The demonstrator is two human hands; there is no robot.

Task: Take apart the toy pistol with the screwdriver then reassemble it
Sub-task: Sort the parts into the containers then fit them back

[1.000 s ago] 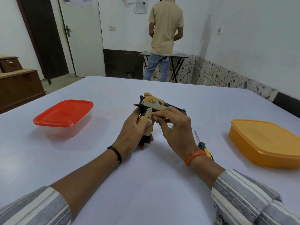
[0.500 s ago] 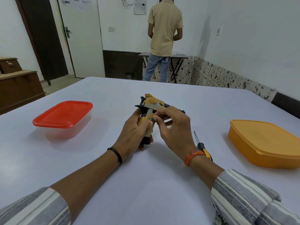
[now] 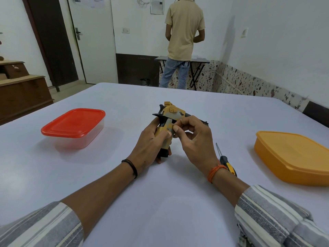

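A yellow and black toy pistol [image 3: 170, 114] stands on its grip base at the middle of the white table [image 3: 160, 202]. My left hand [image 3: 151, 139] grips the pistol's handle from the left, thumb on its side. My right hand [image 3: 194, 139] pinches with thumb and forefinger at a small spot on the handle's side; whether a screw is between the fingers cannot be made out. A screwdriver [image 3: 226, 161] with a black and yellow handle lies on the table just right of my right wrist, which partly hides it.
A clear tub with a red lid [image 3: 73, 124] sits on the table's left. An orange lidded tub [image 3: 293, 157] sits on the right. A person [image 3: 183, 40] stands at a small table by the far wall, back turned. A wooden cabinet [image 3: 21, 93] stands at far left.
My right fingers have shifted slightly down the pistol's handle side. The pistol and my left hand have stayed in place.
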